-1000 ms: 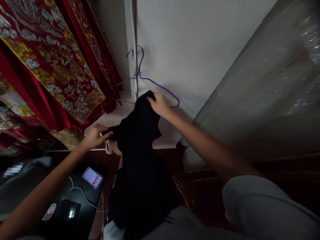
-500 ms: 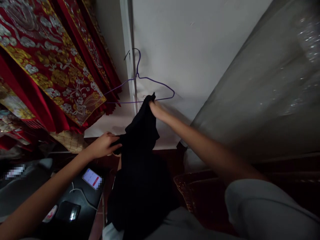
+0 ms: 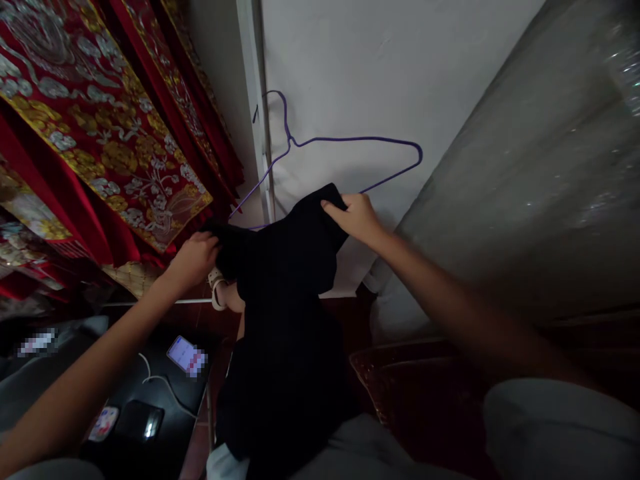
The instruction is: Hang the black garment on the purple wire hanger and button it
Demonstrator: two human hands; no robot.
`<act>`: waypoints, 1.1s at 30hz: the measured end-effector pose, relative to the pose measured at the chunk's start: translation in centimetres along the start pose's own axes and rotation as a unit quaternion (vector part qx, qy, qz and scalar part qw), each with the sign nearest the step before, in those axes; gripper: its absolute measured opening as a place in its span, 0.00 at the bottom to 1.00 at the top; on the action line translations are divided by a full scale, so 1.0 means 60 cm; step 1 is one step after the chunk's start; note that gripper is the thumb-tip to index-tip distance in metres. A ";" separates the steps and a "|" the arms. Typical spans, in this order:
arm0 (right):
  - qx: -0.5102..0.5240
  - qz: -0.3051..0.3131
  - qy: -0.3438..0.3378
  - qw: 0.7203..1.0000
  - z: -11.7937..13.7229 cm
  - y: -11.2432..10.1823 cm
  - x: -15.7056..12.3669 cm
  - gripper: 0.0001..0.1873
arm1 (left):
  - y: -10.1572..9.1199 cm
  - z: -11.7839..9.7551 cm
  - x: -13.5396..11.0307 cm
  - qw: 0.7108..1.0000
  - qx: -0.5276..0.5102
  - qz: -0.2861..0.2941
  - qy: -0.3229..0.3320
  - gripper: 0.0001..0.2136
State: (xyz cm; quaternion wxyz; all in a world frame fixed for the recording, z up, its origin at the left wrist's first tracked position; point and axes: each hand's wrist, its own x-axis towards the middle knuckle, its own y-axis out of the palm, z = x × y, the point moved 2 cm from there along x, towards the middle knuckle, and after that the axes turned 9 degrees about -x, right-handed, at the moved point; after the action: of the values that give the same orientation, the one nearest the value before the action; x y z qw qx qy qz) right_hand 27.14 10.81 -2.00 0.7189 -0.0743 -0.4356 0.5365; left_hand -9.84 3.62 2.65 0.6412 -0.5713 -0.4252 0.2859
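Observation:
A black garment [image 3: 285, 313] hangs down in front of me. My right hand [image 3: 356, 217] is closed on its upper right edge, just below the lower bar of a purple wire hanger [image 3: 350, 140]. The hanger hangs by its hook from a nail on the white wall [image 3: 380, 73], tilted. My left hand [image 3: 196, 257] grips the garment's upper left corner. The top of the garment stretches between both hands, overlapping the hanger's lower left part.
Red and gold embroidered cloth [image 3: 100, 127] hangs at the left. Below it a dark table [image 3: 165, 407] holds a lit phone [image 3: 187, 355], a white cable and another device. A grey shiny curtain [image 3: 540, 180] fills the right. A dark red woven seat [image 3: 400, 387] sits low.
The hanger has swung so its right arm lies higher and farther right. Both hands have moved apart, spreading the garment's top wider; my left hand rose toward the red cloth.

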 end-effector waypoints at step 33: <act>0.147 -0.241 0.012 0.959 0.065 -0.156 -0.041 0.16 | -0.087 0.019 0.117 0.966 -0.105 -0.226 0.073 0.16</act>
State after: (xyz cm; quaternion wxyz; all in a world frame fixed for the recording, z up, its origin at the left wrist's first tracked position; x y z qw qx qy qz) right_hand 30.90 3.49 4.38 0.8348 0.1332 -0.3482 0.4051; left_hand -8.12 9.22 9.26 0.6551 -0.5439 -0.5225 0.0447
